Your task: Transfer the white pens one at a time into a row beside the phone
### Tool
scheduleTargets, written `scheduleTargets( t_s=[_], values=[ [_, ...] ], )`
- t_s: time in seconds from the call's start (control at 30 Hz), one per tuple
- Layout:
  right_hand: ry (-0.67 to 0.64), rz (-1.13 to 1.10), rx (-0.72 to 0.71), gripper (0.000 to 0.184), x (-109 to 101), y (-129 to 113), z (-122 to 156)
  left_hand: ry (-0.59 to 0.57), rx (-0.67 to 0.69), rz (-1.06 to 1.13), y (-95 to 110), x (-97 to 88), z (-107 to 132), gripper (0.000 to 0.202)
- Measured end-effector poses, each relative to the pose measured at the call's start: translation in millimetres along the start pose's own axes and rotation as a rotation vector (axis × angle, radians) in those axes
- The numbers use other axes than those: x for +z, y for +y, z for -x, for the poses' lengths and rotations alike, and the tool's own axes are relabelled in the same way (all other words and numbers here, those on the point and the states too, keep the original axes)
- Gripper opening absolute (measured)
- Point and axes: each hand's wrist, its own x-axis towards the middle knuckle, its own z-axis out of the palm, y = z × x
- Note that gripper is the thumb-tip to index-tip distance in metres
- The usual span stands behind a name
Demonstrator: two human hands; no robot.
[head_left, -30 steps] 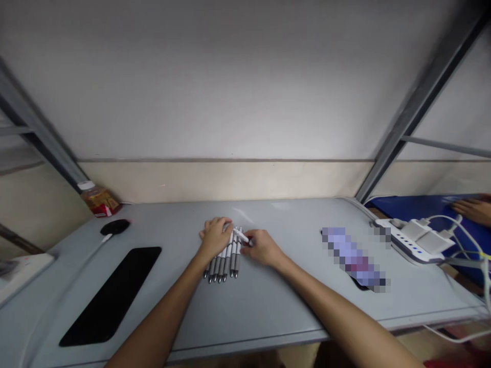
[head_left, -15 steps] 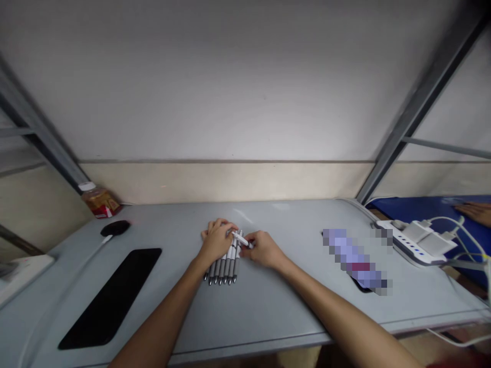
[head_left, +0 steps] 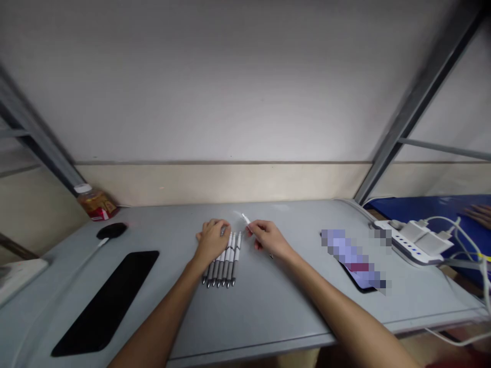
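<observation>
A row of several white-and-grey pens (head_left: 227, 266) lies side by side on the desk, grey grips and dark tips toward me. My left hand (head_left: 213, 240) rests over the upper left part of this row, fingers apart and bent down around the pens' far ends, hiding some of them. Just right of the row, my right hand (head_left: 268, 239) pinches a single pen (head_left: 245, 219) between thumb and fingers. Its white end sticks out toward the far left, and its dark tip shows below the palm.
On the left of the grey desk (head_left: 284, 312) lie a black phone-like slab (head_left: 109, 301), a black puck with a white cable (head_left: 111, 230), and a bottle (head_left: 96, 203). To the right are a blurred-out phone (head_left: 355, 263) and a power strip (head_left: 408, 243). Another person's hand (head_left: 479, 212) shows farther right.
My right hand has drawn the pen away from the row and my left fingers, to the right, and turned it. My left hand has shifted slightly left, uncovering more of the right-hand pens.
</observation>
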Motion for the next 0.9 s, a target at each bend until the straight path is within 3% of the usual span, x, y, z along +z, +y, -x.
scheduleTargets(
  t_s=[0.07, 0.17, 0.3, 0.57, 0.7, 0.8, 0.9],
  values=[
    [0.050, -0.079, -0.035, 0.026, -9.2, -6.0, -0.5, 0.023, 0.083, -0.007, 2.2, -2.2, 2.3, 0.025],
    [0.150, -0.086, -0.127, 0.026, -27.2, -11.9, -1.4, -0.015, 0.318, 0.021, 9.3, -6.3, 9.3, 0.023],
    [0.107, -0.248, -0.067, 0.025, -48.9, -11.0, -1.4, -0.097, 0.509, 0.115, 22.8, -9.4, 20.6, 0.025],
    [0.023, -0.398, 0.055, 0.020, -58.1, -1.0, 4.7, -0.130, 0.509, 0.249, 31.6, -8.4, 23.8, 0.031],
    [-0.098, -0.185, 0.092, 0.030, -61.9, 3.9, 3.2, -0.109, 0.561, 0.149, 27.0, -5.9, 18.5, 0.026],
    [-0.236, 0.003, 0.140, 0.052, -67.6, 9.2, 1.5, -0.053, 0.567, 0.046, 23.5, -2.8, 15.9, 0.027],
    [-0.320, 0.047, 0.143, 0.053, -72.1, 11.4, 2.0, -0.026, 0.598, -0.011, 22.9, -1.7, 14.7, 0.027]
  ],
)
